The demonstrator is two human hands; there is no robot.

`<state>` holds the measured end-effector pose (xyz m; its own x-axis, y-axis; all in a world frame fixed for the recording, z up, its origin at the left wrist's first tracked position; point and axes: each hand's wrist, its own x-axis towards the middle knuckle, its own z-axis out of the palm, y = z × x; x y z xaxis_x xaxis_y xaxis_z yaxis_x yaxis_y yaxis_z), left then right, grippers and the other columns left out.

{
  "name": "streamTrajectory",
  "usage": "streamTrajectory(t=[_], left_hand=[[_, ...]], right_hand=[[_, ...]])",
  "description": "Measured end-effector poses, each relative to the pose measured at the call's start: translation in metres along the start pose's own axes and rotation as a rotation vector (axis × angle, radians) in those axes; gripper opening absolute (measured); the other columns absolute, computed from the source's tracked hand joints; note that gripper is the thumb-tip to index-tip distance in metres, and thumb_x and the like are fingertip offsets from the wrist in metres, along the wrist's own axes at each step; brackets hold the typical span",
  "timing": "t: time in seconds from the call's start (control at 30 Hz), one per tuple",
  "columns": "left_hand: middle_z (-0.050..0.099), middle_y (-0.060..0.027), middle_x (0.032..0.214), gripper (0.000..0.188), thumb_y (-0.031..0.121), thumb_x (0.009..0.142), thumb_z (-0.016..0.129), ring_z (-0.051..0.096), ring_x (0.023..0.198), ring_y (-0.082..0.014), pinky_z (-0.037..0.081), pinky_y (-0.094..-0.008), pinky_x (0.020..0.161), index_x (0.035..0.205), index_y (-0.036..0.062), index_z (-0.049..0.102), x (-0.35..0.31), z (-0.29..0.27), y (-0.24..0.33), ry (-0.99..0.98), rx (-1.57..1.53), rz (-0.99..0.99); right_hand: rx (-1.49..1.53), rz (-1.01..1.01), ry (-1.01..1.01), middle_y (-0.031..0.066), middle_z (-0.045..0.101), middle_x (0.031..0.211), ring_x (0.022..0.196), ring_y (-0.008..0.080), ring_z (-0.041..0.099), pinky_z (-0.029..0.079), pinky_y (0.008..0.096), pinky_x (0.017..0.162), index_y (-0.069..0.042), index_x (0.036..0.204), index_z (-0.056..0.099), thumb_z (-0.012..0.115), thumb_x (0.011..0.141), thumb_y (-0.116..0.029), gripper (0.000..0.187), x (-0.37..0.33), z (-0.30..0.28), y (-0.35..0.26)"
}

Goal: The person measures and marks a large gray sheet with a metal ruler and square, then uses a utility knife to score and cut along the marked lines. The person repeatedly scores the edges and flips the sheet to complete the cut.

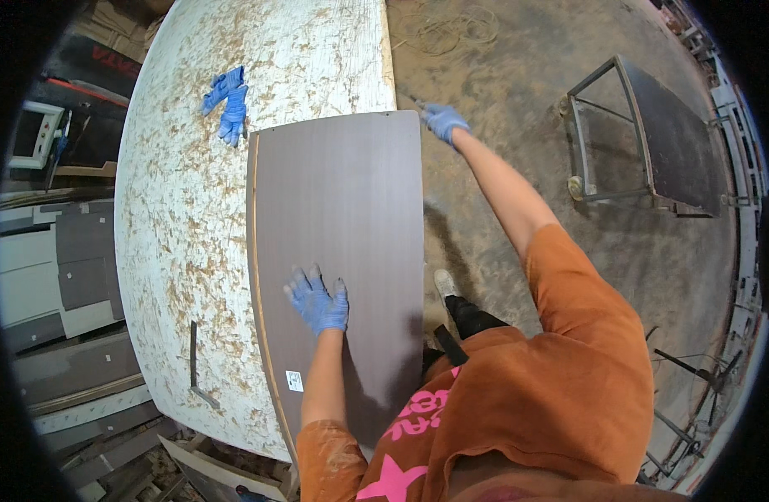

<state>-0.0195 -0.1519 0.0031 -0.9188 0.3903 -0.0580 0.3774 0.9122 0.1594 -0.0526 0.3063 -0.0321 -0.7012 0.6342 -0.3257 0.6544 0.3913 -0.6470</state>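
A grey-brown wood panel [351, 192] lies along the right side of a worn white table. It has a bare wood strip on its left edge and a small white label [294, 381] near its lower left. My left hand [319, 305], in a blue glove, rests open on the panel with its fingers spread. Beyond the panel's far right corner is my right hand [445, 122], also gloved in blue. Its fingers are closed round a slim, dark tool [412, 99] whose kind is too small to make out.
On the white table [175, 276] lie a pair of blue gloves [230, 105] and a dark metal square [194, 360]. A wheeled metal-framed cart [652, 142] stands at the right. Stacked boards [75, 368] line the left, and coiled cord [456, 32] lies on the far floor.
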Motion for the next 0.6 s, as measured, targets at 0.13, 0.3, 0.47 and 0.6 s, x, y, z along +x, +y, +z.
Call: streamTrajectory(t=[0.13,0.3,0.47,0.6], left_hand=[[0.03,-0.0181,0.15,0.067,0.045,0.08,0.059,0.026,0.136,-0.0433,0.016,-0.0494,0.116,0.138,0.014,0.046,0.003,0.004,-0.01,0.039,0.039,0.053],[0.032,-0.0186,0.149,0.065,0.045,0.081,0.058,0.027,0.136,-0.0416,0.015,-0.0501,0.116,0.136,0.0123,0.048,-0.002,0.007,-0.011,0.086,-0.001,0.064],[0.032,-0.0205,0.148,0.065,0.044,0.081,0.058,0.027,0.138,-0.0385,0.012,-0.0502,0.116,0.136,0.0109,0.048,-0.002,0.012,-0.01,0.082,-0.002,0.074],[0.032,-0.0207,0.149,0.064,0.041,0.079,0.061,0.025,0.138,-0.0373,0.012,-0.0502,0.117,0.135,0.0122,0.049,0.0,0.015,-0.008,0.117,-0.014,0.077]], right_hand=[[0.55,0.32,-0.138,0.013,0.067,0.091,0.074,0.0277,0.063,0.049,0.0432,0.068,-0.008,0.113,0.062,0.05,0.092,-0.042,0.042,0.032,0.019,0.034],[-0.087,0.231,-0.429,0.0146,0.067,0.091,0.075,0.029,0.063,0.048,0.0448,0.068,-0.004,0.108,0.067,0.052,0.088,-0.041,0.044,-0.01,0.046,0.1],[-0.411,0.127,-0.305,0.0201,0.066,0.092,0.079,0.0299,0.063,0.048,0.0429,0.073,-0.006,0.11,0.067,0.062,0.082,-0.041,0.045,-0.014,0.032,0.111],[0.087,0.117,-0.172,0.0212,0.066,0.1,0.091,0.0366,0.063,0.048,0.044,0.078,-0.005,0.112,0.064,0.064,0.082,-0.037,0.044,-0.026,0.007,0.067]])
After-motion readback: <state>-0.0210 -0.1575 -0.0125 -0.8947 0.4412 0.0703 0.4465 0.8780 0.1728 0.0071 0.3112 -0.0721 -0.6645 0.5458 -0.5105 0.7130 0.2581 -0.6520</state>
